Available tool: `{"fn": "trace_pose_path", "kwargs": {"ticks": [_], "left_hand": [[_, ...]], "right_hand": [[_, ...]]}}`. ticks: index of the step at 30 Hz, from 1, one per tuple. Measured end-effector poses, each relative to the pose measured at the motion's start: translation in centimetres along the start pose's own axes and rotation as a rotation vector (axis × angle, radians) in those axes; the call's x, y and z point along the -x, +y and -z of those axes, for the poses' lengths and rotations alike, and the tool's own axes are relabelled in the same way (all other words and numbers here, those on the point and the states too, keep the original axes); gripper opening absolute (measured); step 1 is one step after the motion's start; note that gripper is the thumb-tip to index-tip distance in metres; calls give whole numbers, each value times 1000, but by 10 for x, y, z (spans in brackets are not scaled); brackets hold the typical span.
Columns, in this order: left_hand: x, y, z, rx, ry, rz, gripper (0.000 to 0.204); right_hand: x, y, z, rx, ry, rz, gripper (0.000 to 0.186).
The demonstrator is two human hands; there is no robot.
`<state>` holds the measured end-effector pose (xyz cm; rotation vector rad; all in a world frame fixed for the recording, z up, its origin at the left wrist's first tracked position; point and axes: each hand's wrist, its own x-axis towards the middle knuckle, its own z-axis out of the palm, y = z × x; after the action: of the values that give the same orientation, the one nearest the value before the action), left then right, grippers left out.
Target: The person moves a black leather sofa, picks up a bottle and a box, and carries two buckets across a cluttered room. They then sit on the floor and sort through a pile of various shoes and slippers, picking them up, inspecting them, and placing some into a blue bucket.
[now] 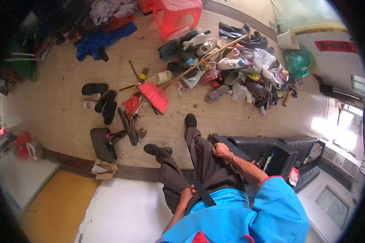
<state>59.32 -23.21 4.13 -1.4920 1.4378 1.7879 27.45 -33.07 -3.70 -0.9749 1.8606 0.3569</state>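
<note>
My left hand [185,197] lies low on my dark trousers [175,174], its fingers curled beside a dark flat strip [205,195] that hangs at my waist. Whether those fingers hold the strip or the cloth is hidden. My right hand [222,151] is closed in a fist against the right trouser leg; what is in it, if anything, does not show. Ahead of my feet a red broom [155,97] lies on the floor. Its wooden handle [202,61] runs up across a big heap of shoes [243,75].
Several dark shoes [97,91] and a black case-like thing [102,142] lie at the left, by a small cardboard box [104,169]. A red stool [176,16] stands far ahead, beside blue cloth [103,40]. Black padded seating [255,146] is close on my right.
</note>
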Motion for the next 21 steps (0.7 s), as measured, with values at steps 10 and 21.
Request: {"fn": "trace_pose_path", "kwargs": {"ticks": [10, 21], "left_hand": [[-27, 173, 61, -165, -142, -59, 43], [-99, 290, 138, -310, -136, -171, 40]], "right_hand": [[-52, 84, 99, -395, 16, -32, 34], [-135, 75, 162, -502, 116, -68, 34]]}}
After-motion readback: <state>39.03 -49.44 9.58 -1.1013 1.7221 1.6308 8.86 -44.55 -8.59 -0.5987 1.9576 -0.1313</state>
